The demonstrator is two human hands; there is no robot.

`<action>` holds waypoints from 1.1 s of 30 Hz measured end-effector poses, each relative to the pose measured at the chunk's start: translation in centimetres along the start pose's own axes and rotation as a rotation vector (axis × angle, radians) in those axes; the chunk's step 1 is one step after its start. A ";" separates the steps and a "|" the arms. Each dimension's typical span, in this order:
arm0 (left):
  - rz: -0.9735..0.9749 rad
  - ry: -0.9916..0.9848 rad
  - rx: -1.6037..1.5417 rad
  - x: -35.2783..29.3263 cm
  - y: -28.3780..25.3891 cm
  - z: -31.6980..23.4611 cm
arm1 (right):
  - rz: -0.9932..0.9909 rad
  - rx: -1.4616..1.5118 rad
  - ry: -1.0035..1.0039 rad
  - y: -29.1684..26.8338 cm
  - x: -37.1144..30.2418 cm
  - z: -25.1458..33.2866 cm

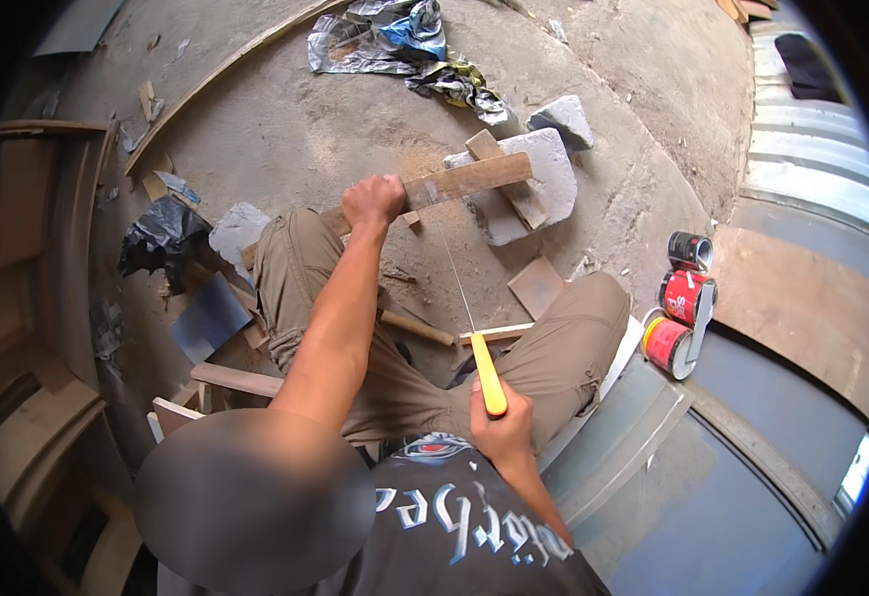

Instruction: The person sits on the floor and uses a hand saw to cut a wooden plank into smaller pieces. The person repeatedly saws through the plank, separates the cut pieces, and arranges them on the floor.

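My left hand [373,201] is closed over a wooden board [474,179] beyond my knees, pressing it down. The board's right end rests across a short wood strip [520,204] on a pale stone block [554,177]; its left end runs by my left knee. My right hand [502,425], close to my body, is wrapped round the yellow handle of a handsaw [487,372]. Its thin blade, seen nearly edge-on, points away from me, its far end near the board's front edge. Whether the blade touches the board I cannot tell. A small wood offcut [411,220] is just under the board.
Paint cans [668,343] stand to the right beside a grey metal sheet [673,477]. Wooden frames [37,248] line the left side. Crumpled plastic [375,40] lies at the far side, black plastic [164,233] by my left knee. A square wood piece [537,288] lies between my legs.
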State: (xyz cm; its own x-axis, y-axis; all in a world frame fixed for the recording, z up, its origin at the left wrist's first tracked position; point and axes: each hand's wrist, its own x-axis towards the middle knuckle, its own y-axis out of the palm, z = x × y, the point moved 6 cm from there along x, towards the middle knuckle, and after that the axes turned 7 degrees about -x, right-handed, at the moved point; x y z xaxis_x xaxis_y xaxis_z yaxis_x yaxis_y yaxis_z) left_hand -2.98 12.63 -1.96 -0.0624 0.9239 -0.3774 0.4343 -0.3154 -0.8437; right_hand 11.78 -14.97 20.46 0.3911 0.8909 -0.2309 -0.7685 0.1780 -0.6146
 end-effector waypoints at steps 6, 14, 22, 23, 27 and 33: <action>0.021 0.037 -0.006 -0.1 -0.2 -1.6 | 0.058 -0.017 0.072 4.5 10.1 -0.4; -0.074 0.105 0.054 -1.2 0.5 -1.3 | 0.064 -0.032 0.144 1.4 3.6 0.4; -0.119 0.125 -0.006 -0.2 0.1 -0.4 | 0.055 0.028 0.111 0.4 2.2 1.4; -0.101 0.109 0.004 -0.5 0.0 -0.1 | 0.064 0.033 0.125 0.0 1.5 1.4; -0.137 0.162 0.023 -1.3 0.7 -1.4 | 0.074 -0.088 0.088 4.6 8.5 -0.2; -0.119 0.136 0.011 -0.2 0.5 -0.3 | 0.061 0.009 0.079 1.0 2.8 1.4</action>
State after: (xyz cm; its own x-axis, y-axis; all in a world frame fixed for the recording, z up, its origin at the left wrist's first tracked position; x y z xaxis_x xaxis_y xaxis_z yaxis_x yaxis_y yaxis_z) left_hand -2.50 12.39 -2.17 0.0094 0.9753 -0.2206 0.4212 -0.2040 -0.8837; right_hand 11.38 -11.75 20.25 0.3814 0.8647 -0.3269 -0.7968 0.1283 -0.5904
